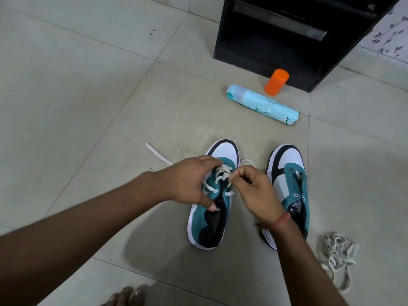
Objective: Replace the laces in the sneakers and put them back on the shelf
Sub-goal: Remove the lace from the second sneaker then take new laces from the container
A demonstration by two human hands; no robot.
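Observation:
Two teal, white and black sneakers stand side by side on the tiled floor. The left sneaker (204, 224) has a white lace (220, 175) threaded through its eyelets. My left hand (187, 184) grips this shoe over its left side, thumb at the tongue. My right hand (254, 193) pinches the lace above the eyelets; a loop of it shows past my fingers. One free lace end trails on the floor to the left. The right sneaker (289, 173) has bare eyelets. A loose pile of white laces (337, 255) lies at the right.
A black shelf unit (276, 47) stands at the back right. A light blue spray can (262, 107) lies on its side in front of it, an orange cap (276, 81) upright beside it. Toes of a bare foot (128, 294) show at the bottom edge.

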